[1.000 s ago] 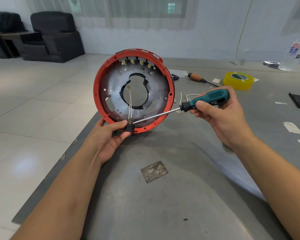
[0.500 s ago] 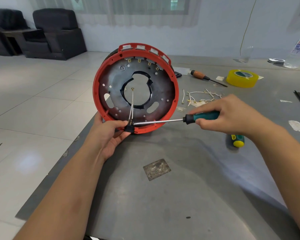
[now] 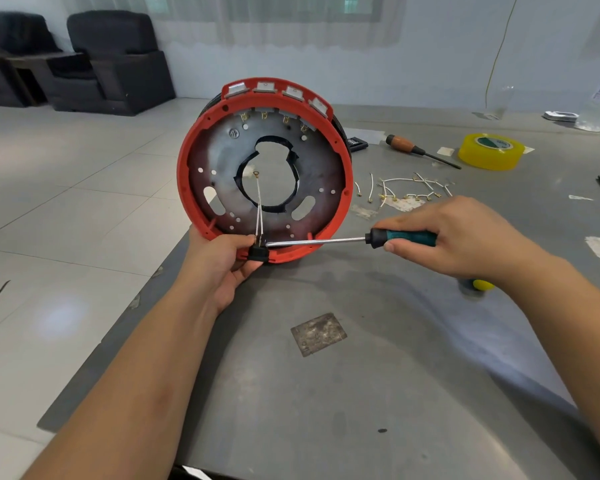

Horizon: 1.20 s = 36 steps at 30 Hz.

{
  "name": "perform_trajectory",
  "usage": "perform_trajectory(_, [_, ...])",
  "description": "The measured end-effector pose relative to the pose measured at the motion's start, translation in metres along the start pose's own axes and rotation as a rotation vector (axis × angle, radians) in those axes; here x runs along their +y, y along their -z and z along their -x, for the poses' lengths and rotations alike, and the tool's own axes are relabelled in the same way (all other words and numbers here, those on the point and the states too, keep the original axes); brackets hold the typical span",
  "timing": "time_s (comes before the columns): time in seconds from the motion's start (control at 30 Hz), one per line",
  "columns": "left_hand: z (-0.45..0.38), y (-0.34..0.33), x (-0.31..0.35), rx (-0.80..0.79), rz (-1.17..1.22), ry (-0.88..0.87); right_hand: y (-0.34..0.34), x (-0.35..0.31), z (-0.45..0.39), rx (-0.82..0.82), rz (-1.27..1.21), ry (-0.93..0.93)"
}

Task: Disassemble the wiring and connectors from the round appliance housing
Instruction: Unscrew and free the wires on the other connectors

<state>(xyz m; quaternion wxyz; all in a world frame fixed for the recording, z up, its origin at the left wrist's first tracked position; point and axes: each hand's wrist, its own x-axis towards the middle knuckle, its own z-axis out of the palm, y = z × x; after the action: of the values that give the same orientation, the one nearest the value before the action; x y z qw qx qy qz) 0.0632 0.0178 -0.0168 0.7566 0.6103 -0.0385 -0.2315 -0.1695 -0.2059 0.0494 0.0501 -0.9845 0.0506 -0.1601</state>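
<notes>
Housing [image 3: 222, 161] beside wire scraps [image 3: 404, 188], tape [image 3: 490, 150]

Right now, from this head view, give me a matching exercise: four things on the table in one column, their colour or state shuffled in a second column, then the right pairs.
Things:
1. round housing
2. teal-handled screwdriver
3. tape roll
4. loose wires

States:
A. yellow, lying flat far right on the table
B. gripped by the right hand, tip at the black connector
C. red-rimmed, standing on edge, steadied by the left hand
D. white, scattered behind the right hand

Pairs: 1-C, 2-B, 3-A, 4-D
</notes>
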Motion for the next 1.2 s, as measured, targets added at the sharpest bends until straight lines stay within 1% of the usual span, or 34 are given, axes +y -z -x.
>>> perform_trajectory(0.13, [-0.003,0.000,0.002,0.034,0.033,0.032,-0.017,0.001,0.005,0.061,0.005,-0.019])
perform_trajectory(0.23, [-0.005,0.001,0.003,0.027,0.055,0.062,-0.030,-0.002,0.013,0.128,0.020,-0.036])
perform_trajectory(0.47, [-0.007,0.002,0.003,0.054,0.099,0.092,-0.046,-0.010,0.022,0.162,-0.021,-0.048])
perform_trajectory(0.7, [-0.011,0.002,0.000,0.080,0.212,0.096,-0.052,-0.015,0.024,0.109,-0.161,-0.092])
perform_trajectory(0.83, [-0.014,0.003,-0.001,0.082,0.261,0.082,-0.060,-0.013,0.024,0.079,-0.238,-0.164])
perform_trajectory(1.0, [-0.013,0.004,-0.002,0.076,0.246,0.082,-0.065,-0.010,0.024,0.060,-0.336,-0.216])
perform_trajectory(1.07, [-0.012,0.004,-0.002,0.067,0.221,0.085,-0.058,-0.008,0.022,0.063,-0.322,-0.219])
perform_trajectory(1.2, [-0.008,0.004,-0.001,0.053,0.183,0.085,-0.042,-0.001,0.019,0.111,-0.218,-0.207])
